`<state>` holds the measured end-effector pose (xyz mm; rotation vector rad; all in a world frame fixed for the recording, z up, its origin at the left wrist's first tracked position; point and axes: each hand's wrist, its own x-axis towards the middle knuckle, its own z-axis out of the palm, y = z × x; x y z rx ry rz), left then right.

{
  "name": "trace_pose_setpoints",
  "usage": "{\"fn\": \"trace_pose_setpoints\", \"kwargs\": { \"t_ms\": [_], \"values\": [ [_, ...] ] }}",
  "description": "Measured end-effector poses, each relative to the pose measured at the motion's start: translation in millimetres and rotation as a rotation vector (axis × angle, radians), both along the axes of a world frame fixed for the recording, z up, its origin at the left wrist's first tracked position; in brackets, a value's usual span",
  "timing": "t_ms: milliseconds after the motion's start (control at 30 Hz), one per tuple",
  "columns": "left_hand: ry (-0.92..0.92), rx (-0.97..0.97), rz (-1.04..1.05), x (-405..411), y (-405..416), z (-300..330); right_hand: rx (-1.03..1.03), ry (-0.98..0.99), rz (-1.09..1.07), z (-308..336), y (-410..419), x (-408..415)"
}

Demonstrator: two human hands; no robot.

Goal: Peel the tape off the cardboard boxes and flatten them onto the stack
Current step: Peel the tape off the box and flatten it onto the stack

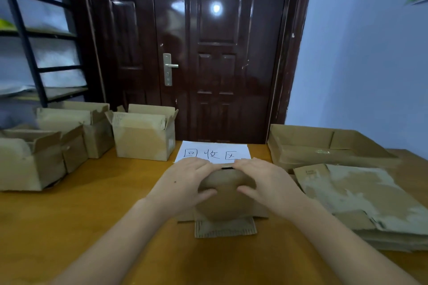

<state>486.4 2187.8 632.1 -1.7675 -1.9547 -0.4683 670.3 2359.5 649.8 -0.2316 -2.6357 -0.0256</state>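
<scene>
Both hands grip one small cardboard box point(225, 194) at the table's point(81, 215) centre; the left hand point(185, 183) and right hand point(268, 183) curl over its top edges, thumbs on the near face; its interior is hidden; four open boxes point(143, 139) stand at ten o'clock, contents out of sight; at three o'clock lies one stack of flattened boxes point(361, 194); a paper sign point(213, 152) sits at twelve

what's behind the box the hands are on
Right behind the small box lies a white paper sign with handwritten characters, on the table. Both hands cover the sign's near edge and the box's top, so its inside can't be seen.
</scene>
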Motion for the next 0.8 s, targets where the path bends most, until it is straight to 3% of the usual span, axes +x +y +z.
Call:
{"fn": "trace_pose_setpoints", "kwargs": {
  "t_ms": [133,333,467,633,800],
  "values": [
    [0.046,0.125,-0.085,11.2,-14.3,-20.4,0.034,0.174,0.113,-19.7,-12.9,12.4],
    [0.01,0.167,-0.133,19.3,-21.8,-60.7,0.176,0.185,0.066,-66.1,-25.9,12.5],
    [-0.019,0.199,-0.122,17.2,-16.3,-54.0,0.168,0.259,0.054,-75.9,-26.9,10.0],
    [-0.159,-0.088,0.091,3.2,-0.8,-28.0,0.123,0.339,0.086,-75.9,-28.9,11.3],
    [-0.261,-0.263,0.131,-21.7,17.2,-21.4,0.084,0.321,0.079,-76.4,-27.5,13.4]
  ]
}}
